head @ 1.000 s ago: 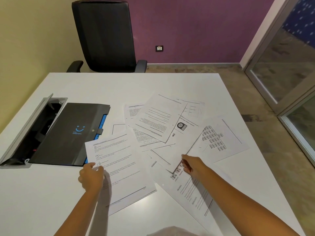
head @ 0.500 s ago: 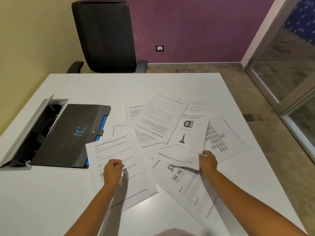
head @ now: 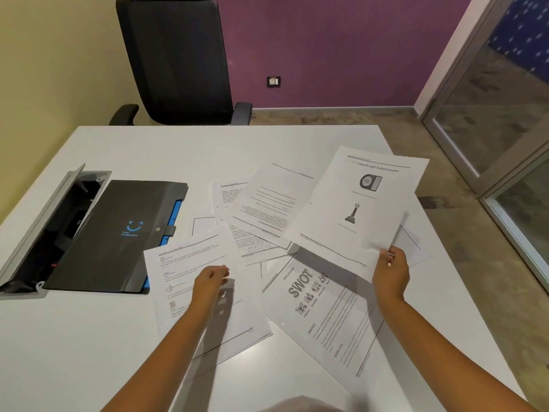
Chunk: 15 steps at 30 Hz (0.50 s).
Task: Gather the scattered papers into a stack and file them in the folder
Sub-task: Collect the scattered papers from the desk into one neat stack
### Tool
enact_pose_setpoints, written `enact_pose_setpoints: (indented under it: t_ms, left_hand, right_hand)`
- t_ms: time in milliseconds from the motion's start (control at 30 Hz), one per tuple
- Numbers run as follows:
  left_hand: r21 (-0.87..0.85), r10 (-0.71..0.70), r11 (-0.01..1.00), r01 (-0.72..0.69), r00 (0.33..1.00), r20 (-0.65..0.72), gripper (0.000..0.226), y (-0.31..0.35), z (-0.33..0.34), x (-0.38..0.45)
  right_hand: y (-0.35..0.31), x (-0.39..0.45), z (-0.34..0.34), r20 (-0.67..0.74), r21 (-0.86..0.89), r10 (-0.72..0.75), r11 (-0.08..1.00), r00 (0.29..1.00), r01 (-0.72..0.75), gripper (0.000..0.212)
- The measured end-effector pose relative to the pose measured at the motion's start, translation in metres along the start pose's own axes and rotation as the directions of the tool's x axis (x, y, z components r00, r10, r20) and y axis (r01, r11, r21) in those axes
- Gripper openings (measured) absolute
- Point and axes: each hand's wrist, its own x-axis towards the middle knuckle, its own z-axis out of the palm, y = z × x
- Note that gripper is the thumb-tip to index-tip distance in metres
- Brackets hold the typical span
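Above the table (head: 267,144), right hand (head: 391,275) fingers pinching a lifted sheet (head: 356,200) (left hand (head: 211,280) loosely curled, empty)

Black office chair (head: 175,58) behind white table (head: 178,150), open cable box (head: 50,227) at its left edge.

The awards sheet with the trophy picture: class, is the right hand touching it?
Touching. The head view shows the right hand pinching the awards sheet at its lower corner, holding it lifted above the other papers.
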Motion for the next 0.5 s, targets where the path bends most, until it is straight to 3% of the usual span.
enact_pose_setpoints:
  t_ms: [100,233,400,500]
  left_hand:
    - [-0.034,-0.073,0.997,0.075,0.996,0.057,0.032,0.008,0.005,-0.003]
    - [-0.207,-0.077,0.97,0.13,0.966,0.245,0.05,0.011,0.003,-0.006]
    - [0.151,-0.015,0.988,0.0,0.995,0.099,0.049,0.004,-0.008,0.005]
    - [0.037,-0.099,0.995,0.097,0.994,0.048,0.046,-0.008,-0.019,0.01]
  right_hand:
    - [-0.002,-0.013,0.01,0.117,-0.014,-0.001,1.0,0.993,0.003,0.021]
    - [0.003,-0.043,0.031,0.358,-0.106,0.038,0.994,0.933,0.0,0.018]
    - [-0.001,-0.063,0.059,0.657,-0.245,0.173,0.969,0.734,-0.009,0.013]
    - [-0.003,-0.062,0.077,0.691,-0.344,0.317,0.935,0.649,-0.091,0.024]
